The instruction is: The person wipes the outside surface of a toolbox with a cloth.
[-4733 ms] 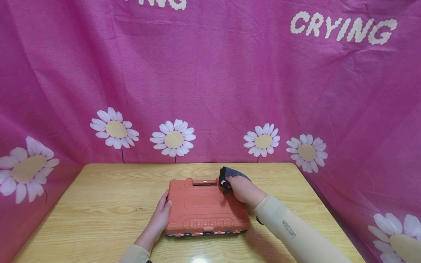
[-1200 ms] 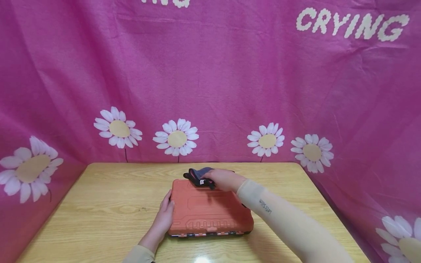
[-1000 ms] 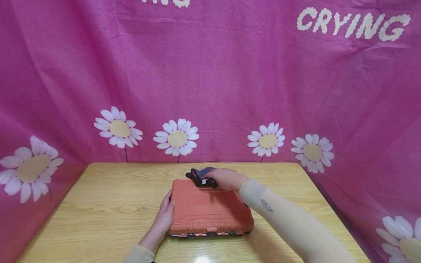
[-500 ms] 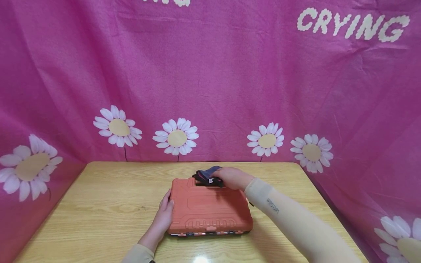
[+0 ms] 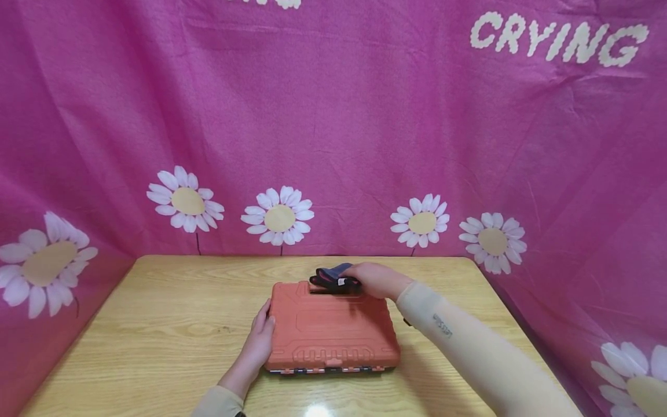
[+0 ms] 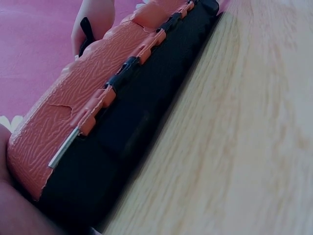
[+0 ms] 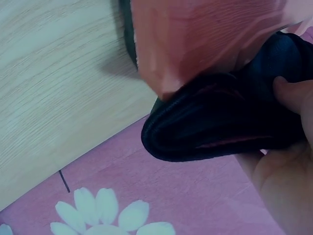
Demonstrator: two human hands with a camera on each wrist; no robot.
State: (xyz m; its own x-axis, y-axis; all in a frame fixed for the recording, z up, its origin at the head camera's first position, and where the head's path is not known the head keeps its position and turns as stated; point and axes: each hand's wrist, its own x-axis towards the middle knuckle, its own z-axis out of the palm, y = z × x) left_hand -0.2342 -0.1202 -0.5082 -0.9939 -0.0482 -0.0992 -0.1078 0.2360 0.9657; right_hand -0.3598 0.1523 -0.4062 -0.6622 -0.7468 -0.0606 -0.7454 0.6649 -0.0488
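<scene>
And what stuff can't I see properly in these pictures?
- Case: its inside is hidden by its top, head view.
- Right hand: some fingertips are hidden behind the cloth, right wrist view.
- Left hand: mostly cut off by the left edge, left wrist view.
- Tag: too small to read, head view.
- Sleeve writing: blurred, head view.

Orange case (image 5: 333,331) on wood-grain table (image 5: 182,307).

A wood-grain bench (image 5: 172,324) with rounded far corners catches a bright spot of glare (image 5: 318,412) at its near side. Creased magenta cloth (image 5: 333,116) hangs behind it and along both sides, printed with yellow-centred white daisies (image 5: 279,218). White lettering (image 5: 559,41) at upper right reads "CRYING"; more letters (image 5: 289,2) are cut off above.
</scene>
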